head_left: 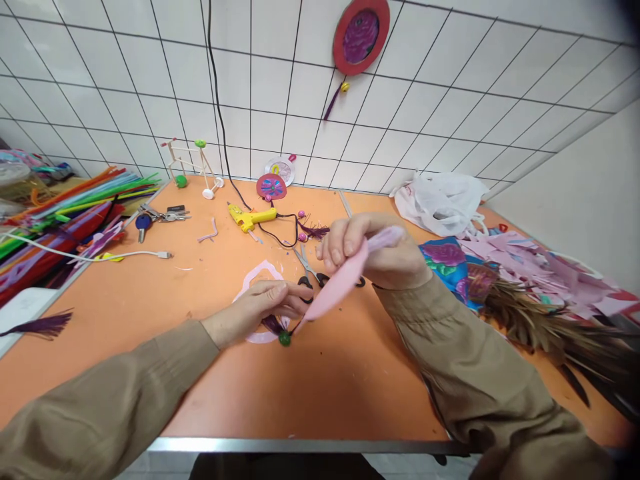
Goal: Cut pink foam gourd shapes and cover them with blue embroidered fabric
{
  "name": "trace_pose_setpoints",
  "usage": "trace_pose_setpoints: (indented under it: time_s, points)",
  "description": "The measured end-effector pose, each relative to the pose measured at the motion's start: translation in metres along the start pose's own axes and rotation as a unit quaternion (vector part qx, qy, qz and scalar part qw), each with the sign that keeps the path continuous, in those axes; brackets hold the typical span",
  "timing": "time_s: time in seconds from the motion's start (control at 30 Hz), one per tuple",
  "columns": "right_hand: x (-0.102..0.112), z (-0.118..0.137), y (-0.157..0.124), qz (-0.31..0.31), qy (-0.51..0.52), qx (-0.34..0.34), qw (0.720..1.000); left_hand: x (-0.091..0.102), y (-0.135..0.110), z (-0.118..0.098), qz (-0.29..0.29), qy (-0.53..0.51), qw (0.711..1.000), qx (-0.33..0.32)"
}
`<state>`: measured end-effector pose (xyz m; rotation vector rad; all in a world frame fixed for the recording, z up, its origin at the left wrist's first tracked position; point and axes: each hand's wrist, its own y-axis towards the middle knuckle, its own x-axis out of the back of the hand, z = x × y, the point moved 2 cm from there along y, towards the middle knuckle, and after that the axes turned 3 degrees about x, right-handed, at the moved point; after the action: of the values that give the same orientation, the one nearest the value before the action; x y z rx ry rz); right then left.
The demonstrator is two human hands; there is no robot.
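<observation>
My right hand (373,250) is closed round the upper end of a pink foam piece (340,283), holding it tilted above the orange table (320,387). The piece's lower tip meets a green bead (285,338) with a dark purple tassel (273,325). My left hand (263,303) pinches near that lower tip, fingers pressed together by the tassel. Under the hands lies a pink foam ring (260,273). Black-handled scissors (306,267) lie just behind.
A yellow glue gun (250,217) with a black cord lies further back. Coloured pipe cleaners (65,213) are stacked at the left, with keys (160,217) and a white cable. Pink scraps (530,267), feathers (550,333) and a plastic bag (440,200) crowd the right.
</observation>
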<state>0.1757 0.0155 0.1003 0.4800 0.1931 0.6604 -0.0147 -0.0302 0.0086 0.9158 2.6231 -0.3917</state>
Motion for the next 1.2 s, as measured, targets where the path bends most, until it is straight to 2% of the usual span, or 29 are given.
trace_pose_setpoints:
  time_s: [0.13, 0.23, 0.37, 0.47, 0.57, 0.67, 0.77, 0.93, 1.07, 1.2]
  points:
    - [0.003, -0.002, 0.002, 0.011, -0.033, 0.017, 0.999, -0.002, 0.000, 0.004, 0.032, -0.041, 0.997, 0.050]
    - [0.010, -0.009, 0.003, 0.006, -0.032, -0.018, 0.999, -0.002, -0.001, 0.003, 0.045, -0.042, 0.996, 0.064]
    - [0.013, -0.018, 0.004, -0.004, 0.029, -0.063, 0.998, -0.005, -0.005, 0.001, 0.041, -0.012, 0.996, 0.084]
    - [0.016, -0.025, 0.005, -0.070, 0.041, -0.115, 0.990, -0.006, -0.004, 0.003, 0.001, -0.009, 0.999, 0.045]
    - [0.023, -0.036, 0.009, -0.138, 0.007, -0.161, 0.977, -0.004, -0.002, 0.007, -0.088, 0.003, 0.996, 0.000]
    - [0.031, -0.043, 0.012, -0.167, 0.011, -0.181, 0.969, -0.002, 0.001, 0.009, -0.138, 0.016, 0.990, 0.000]
    - [0.033, -0.043, 0.010, -0.171, 0.030, -0.214, 0.961, -0.002, 0.001, 0.008, -0.144, 0.033, 0.989, 0.010]
    - [0.024, -0.033, 0.005, -0.168, -0.084, -0.170, 0.967, 0.000, -0.002, 0.006, -0.129, 0.062, 0.990, 0.018]
    - [0.016, -0.022, 0.003, -0.131, -0.140, -0.117, 0.974, 0.007, -0.002, 0.010, -0.130, 0.046, 0.990, -0.014]
    - [0.008, -0.005, 0.000, -0.083, -0.173, -0.086, 0.978, 0.016, 0.000, 0.015, -0.184, 0.036, 0.980, -0.074]
